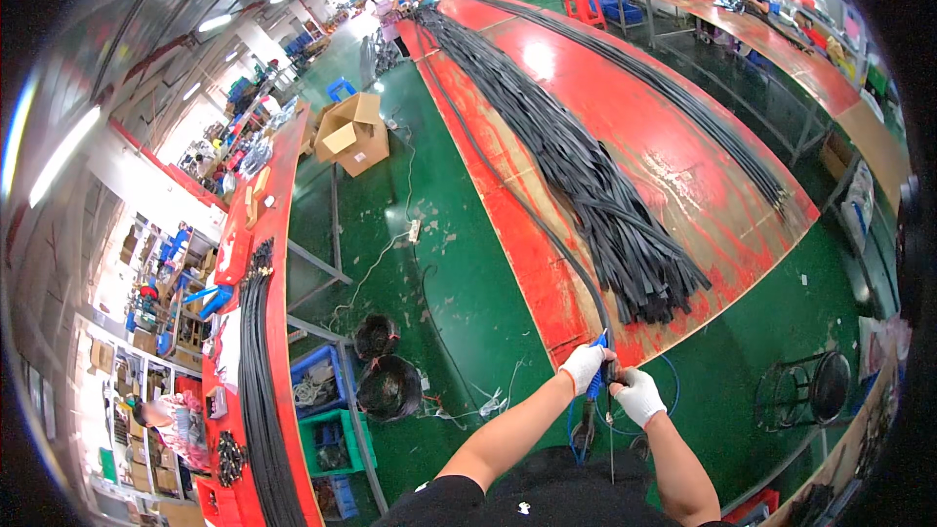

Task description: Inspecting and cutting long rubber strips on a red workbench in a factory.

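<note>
My left hand (584, 368), in a white glove, is closed around a blue tool (594, 383) at the near end of the red table. Its exact kind is hard to make out. A long black strip (574, 259) runs down the table's left side to my hands. Close beside, my right hand (639, 397), also white-gloved, has its fingers pressed together at a small dark piece by the strip's end; what they hold is mostly hidden. Below the fingers hangs a thin straight rod (612, 454). Blue tubing (675, 381) loops around the right hand.
A thick bundle of flat black strips (625, 254) lies along the red table (683, 176), with a thinner bundle (722, 127) on its right. At left stand another red table (283, 171), a cardboard box (356, 141) and crates (327, 439). A black stool (830, 385) stands right. People work farther off.
</note>
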The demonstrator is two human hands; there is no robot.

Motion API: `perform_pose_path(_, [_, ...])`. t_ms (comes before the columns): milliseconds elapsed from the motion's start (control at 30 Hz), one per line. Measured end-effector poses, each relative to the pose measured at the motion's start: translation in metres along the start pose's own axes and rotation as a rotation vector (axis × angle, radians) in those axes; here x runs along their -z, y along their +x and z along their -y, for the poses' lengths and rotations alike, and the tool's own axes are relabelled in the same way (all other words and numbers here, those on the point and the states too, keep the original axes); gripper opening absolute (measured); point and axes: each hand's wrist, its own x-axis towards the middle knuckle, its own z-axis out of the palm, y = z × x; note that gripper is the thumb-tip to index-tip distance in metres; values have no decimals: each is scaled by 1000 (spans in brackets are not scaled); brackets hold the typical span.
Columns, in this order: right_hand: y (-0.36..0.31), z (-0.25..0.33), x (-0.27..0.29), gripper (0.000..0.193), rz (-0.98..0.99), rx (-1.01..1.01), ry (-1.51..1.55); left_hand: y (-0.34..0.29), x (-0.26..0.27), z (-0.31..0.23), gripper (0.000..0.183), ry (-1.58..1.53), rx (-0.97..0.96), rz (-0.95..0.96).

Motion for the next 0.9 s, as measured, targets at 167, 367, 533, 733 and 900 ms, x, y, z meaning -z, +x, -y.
perform_pose_path(167, [6, -14, -16, 28, 32, -146, 199, 14, 10, 7, 9, 22, 18, 8])
perform_pose_path(367, [-14, 25, -30, 18, -211, -69, -238, 31, 24, 18, 11, -5, 68, 39])
perform_pose_path(533, [2, 13, -17, 19, -387, 73, -291, 29, 15, 20, 9, -97, 35, 82])
perform_pose_path(733, [-12, 20, -6, 26, -105, -65, 115, 16, 11, 0, 10, -44, 17, 46])
perform_pose_path(900, [4, 16, -4, 28, -70, -235, 336, 12, 8, 1, 11, -10, -10, 28])
